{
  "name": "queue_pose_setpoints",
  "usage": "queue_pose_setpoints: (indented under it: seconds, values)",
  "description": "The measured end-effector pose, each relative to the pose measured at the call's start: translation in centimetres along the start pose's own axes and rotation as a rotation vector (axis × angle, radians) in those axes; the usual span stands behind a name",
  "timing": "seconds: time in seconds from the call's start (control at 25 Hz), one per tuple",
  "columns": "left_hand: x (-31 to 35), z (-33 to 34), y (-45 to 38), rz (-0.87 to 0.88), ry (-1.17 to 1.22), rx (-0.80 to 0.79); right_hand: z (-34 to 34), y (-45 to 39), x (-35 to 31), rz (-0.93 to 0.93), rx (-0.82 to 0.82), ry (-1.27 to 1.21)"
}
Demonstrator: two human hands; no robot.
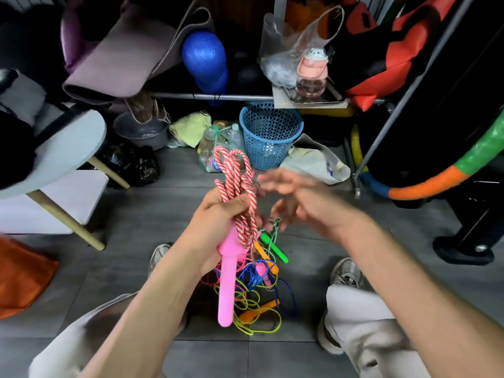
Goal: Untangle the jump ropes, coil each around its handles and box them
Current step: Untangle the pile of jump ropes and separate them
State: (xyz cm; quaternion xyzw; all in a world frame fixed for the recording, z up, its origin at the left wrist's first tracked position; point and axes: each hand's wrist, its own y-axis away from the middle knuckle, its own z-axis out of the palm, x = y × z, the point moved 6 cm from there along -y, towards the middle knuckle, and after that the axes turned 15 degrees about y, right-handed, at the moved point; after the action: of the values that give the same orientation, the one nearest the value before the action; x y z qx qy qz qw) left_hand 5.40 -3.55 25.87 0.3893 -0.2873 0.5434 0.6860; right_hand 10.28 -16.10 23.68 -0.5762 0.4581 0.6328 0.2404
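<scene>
My left hand (pixel 218 214) grips a bundle of red-and-white twisted rope (pixel 237 184), whose loops stick up above the fist. The rope's pink handle (pixel 227 279) hangs down below that hand. My right hand (pixel 294 200) is blurred beside the loops, fingers spread, holding nothing I can make out. On the floor between my feet lies a tangle of thin yellow, blue and pink cords (pixel 253 293) with a green handle (pixel 275 248) and orange handles (pixel 256 312) in it. No box is in view.
A blue mesh basket (pixel 270 132) stands on the floor ahead, with plastic bottles and bags beside it. A grey chair with wooden legs (pixel 54 159) is at the left. A metal rack with a pink bottle (pixel 311 77) and a striped hoop (pixel 436 181) are at the right.
</scene>
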Motion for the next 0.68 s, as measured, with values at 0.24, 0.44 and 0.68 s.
queue_pose_setpoints:
  seconds: [0.24, 0.44, 0.68]
  values:
    - [2.2, -0.4, -0.3, 0.001, 0.552, -0.181, 3.5, -0.5, 8.9, 0.236, -0.438, 1.059]
    - [2.9, -4.5, -0.7, 0.232, -0.283, 0.308, -0.2, -1.8, 3.0, 0.077, 0.069, 0.576]
    - [0.5, 0.1, 0.1, 0.135, -0.729, -0.231, 0.1, 0.2, -2.4, -0.185, 0.108, -0.085]
